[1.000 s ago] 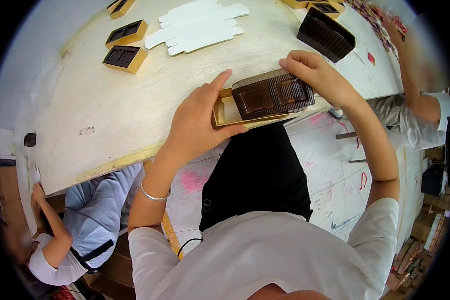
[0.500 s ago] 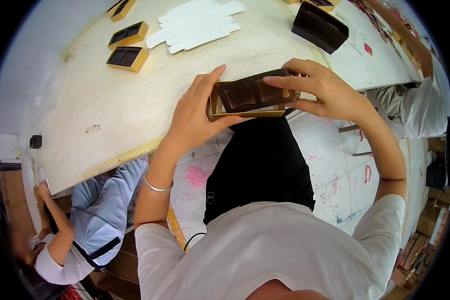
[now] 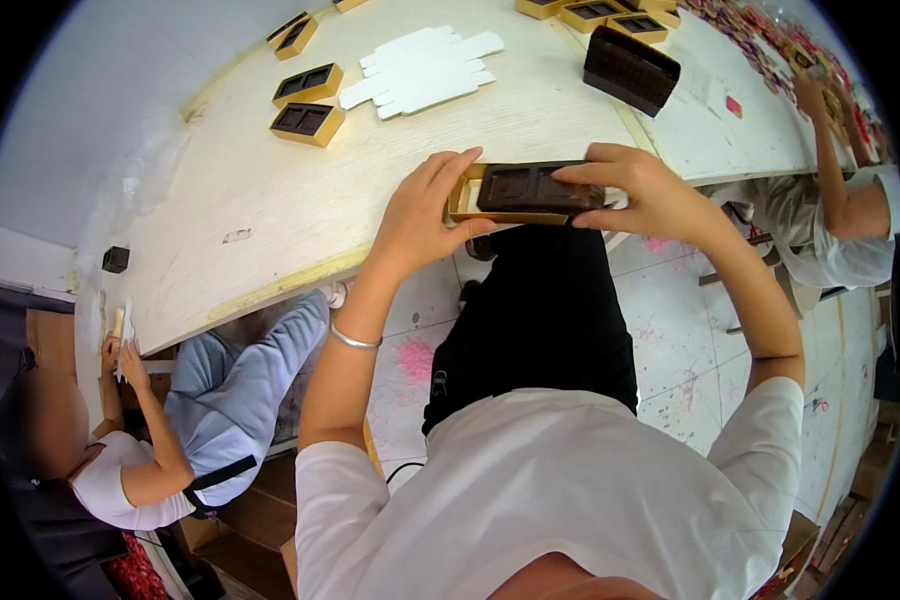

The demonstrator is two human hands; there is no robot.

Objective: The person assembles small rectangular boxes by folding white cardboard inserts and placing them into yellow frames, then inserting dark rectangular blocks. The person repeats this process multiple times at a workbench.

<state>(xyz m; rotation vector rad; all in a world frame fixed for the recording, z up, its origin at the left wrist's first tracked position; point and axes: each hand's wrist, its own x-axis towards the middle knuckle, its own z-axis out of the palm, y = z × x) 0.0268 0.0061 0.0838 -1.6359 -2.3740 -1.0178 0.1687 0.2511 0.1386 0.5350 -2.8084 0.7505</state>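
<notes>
In front of me, just over the table's near edge, a shallow gold box point(image 3: 460, 200) is gripped at its left end by my left hand point(image 3: 420, 215), thumb on the near side and fingers on the far side. My right hand point(image 3: 655, 190) pinches the right end of a dark brown plastic tray point(image 3: 515, 185) with two square hollows, its fingers lying over the top. The tray sits partly within the box, shifted to the right, so the box's pale inside shows at the left. How deep its right end sits is hidden by my fingers.
Gold boxes with brown trays point(image 3: 308, 122) stand at left and at the far edge. A flat white cardboard blank point(image 3: 425, 70) lies beyond my hands, a stack of brown trays point(image 3: 630, 75) to its right. People work at left point(image 3: 140, 470) and right point(image 3: 840, 215).
The brown tray has gone from tilted to nearly level with the box and has slid a little to the right. Both hands still hold their pieces. The view has shifted slightly.
</notes>
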